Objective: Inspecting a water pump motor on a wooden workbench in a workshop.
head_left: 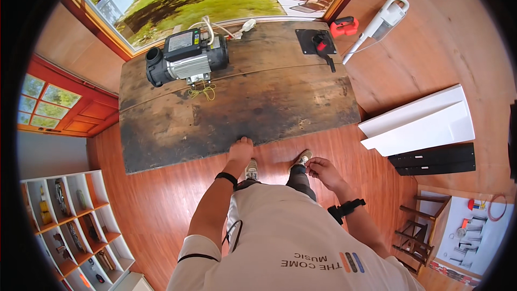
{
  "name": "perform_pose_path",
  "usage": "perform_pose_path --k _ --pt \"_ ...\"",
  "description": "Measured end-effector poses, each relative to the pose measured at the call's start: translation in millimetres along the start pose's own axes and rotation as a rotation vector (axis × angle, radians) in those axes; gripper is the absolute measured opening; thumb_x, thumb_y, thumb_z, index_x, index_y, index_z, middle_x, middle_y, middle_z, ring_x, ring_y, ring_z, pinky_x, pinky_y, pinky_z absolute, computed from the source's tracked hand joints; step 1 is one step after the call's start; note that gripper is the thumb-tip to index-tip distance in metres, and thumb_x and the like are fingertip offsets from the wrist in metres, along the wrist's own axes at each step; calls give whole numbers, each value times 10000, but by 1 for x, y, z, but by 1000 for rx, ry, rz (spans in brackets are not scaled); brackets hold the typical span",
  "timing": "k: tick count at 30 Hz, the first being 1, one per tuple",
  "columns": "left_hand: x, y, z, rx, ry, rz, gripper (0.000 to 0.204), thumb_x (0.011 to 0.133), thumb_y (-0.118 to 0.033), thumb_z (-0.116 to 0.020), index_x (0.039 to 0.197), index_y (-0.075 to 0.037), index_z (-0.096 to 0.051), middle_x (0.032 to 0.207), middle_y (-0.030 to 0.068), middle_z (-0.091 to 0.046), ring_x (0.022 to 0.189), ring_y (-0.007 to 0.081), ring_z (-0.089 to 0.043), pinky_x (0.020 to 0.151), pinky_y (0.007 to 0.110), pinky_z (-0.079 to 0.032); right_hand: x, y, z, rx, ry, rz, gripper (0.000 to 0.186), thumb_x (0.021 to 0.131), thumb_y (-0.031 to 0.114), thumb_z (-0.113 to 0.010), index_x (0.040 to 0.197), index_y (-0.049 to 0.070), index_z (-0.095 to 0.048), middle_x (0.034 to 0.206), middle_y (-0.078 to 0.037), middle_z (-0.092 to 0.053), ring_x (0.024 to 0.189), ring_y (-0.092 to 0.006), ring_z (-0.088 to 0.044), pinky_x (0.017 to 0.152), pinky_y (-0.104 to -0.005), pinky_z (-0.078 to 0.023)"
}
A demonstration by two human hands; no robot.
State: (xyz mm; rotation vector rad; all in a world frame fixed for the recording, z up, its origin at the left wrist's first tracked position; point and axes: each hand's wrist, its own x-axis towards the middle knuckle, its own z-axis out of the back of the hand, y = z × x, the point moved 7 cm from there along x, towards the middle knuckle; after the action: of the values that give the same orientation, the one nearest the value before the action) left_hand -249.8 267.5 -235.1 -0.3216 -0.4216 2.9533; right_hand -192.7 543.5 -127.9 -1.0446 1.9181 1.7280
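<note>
My left hand (pixel 241 152) is at the front edge of the worn wooden table (pixel 242 114); whether it touches the wood I cannot tell. Its fingers are curled in, and nothing shows in them. Off to the right, my right hand (pixel 323 171) hangs over the floor in front of the table, its fingers bent together around nothing visible. Far back on the table's left lies a black and silver electric pump motor (pixel 188 56) with a dark round port. A thin yellow-green wire (pixel 202 91) is coiled before it, and a pale cable with a plug (pixel 247 25) trails behind.
A black square plate with a red-and-black fitting (pixel 318 42) lies at the table's far right. Beyond it are a red tool (pixel 344 27) and a white handheld vacuum (pixel 383 21). White panels (pixel 423 121) lean on the right. A cubby shelf (pixel 75 221) and a wooden stool (pixel 417 234) flank me.
</note>
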Motion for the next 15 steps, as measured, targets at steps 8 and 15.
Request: perform_pose_path --k 8,15 --pt "3 34 18 -418 -127 73 89 829 -78 -554 906 -74 -598 973 137 -587 882 364 -600 735 453 -503 4 -7 16 35 -14 8 154 932 82 -467 986 15 -595 850 -42 -611 773 -112 -561 734 -241 -475" --pt "0 18 28 -327 -80 -88 94 809 -85 -600 902 -69 -604 940 114 -587 873 341 -597 740 428 -503 13 -15 21 59 -17 -6 147 922 65 -488 992 -10 -593 854 -66 -617 771 -132 -565 748 -252 -487"
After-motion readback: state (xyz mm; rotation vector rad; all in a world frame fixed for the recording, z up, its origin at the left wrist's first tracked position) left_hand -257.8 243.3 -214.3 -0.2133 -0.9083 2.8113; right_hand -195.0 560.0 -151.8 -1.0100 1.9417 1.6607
